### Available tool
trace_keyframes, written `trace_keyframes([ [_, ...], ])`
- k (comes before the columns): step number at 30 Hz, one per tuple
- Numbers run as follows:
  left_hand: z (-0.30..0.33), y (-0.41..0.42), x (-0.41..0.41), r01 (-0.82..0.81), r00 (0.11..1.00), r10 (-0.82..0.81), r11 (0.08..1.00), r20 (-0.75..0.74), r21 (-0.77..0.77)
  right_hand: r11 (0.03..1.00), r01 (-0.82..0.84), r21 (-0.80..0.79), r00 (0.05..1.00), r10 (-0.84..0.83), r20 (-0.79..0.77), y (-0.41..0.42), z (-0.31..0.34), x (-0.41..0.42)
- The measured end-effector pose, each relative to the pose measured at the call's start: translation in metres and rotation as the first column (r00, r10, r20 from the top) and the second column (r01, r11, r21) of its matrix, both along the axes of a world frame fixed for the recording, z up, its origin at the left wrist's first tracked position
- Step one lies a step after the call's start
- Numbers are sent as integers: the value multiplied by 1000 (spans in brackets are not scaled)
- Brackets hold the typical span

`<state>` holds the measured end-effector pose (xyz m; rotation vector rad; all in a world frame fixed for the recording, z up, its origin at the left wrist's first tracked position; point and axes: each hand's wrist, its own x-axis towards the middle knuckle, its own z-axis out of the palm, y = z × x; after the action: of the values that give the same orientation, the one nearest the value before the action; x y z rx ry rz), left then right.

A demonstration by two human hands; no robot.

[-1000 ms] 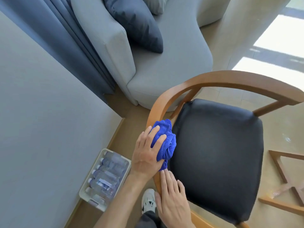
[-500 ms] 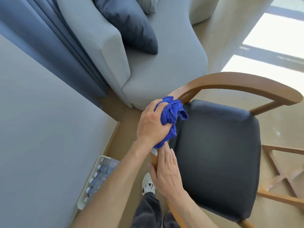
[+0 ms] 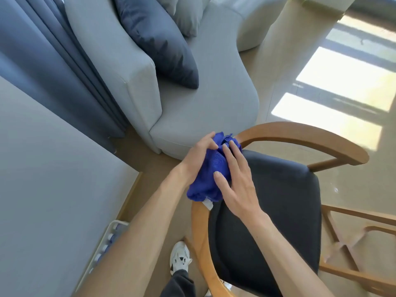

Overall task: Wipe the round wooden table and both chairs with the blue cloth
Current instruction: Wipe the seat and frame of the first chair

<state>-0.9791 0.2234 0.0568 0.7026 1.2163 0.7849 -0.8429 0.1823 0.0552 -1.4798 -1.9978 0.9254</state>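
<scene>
I am looking down at the chair (image 3: 267,211) with its dark seat and curved wooden rail, and the blue cloth (image 3: 211,168) is sitting bunched on that rail at the seat's left rear corner. My left hand (image 3: 197,155) is gripping the cloth from the outer side, fingers curled over its top. My right hand (image 3: 235,179) is lying against the cloth from the seat side with its fingers fairly straight and spread, the thumb pressing into the lower fold; I am seeing it press rather than pinch. A small white tag is hanging from the cloth's lower edge, just above the rail. Behind the chair a grey sofa (image 3: 203,103) is standing with a dark cushion (image 3: 158,39) on it. By the wall at the lower left a tray of bottles (image 3: 109,239) is resting on the floor, and a white shoe (image 3: 180,258) is showing beside the chair's front
</scene>
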Motion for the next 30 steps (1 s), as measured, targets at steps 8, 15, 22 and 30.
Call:
trace_keyframes([
  [8,-19,-21,-23,-404,847,425,905,319,-132,997,52,-49,906,-27,423,19,11,-31],
  [15,-49,-80,-3,-245,940,237,970,-245,0,967,191,-167,864,-85,496,15,5,-29],
  [22,-53,-90,21,-197,854,259,964,-451,181,992,-10,123,956,-26,292,27,-30,-5],
  [30,-53,-86,42,329,364,79,921,-928,208,968,-239,82,917,197,347,86,-48,17],
])
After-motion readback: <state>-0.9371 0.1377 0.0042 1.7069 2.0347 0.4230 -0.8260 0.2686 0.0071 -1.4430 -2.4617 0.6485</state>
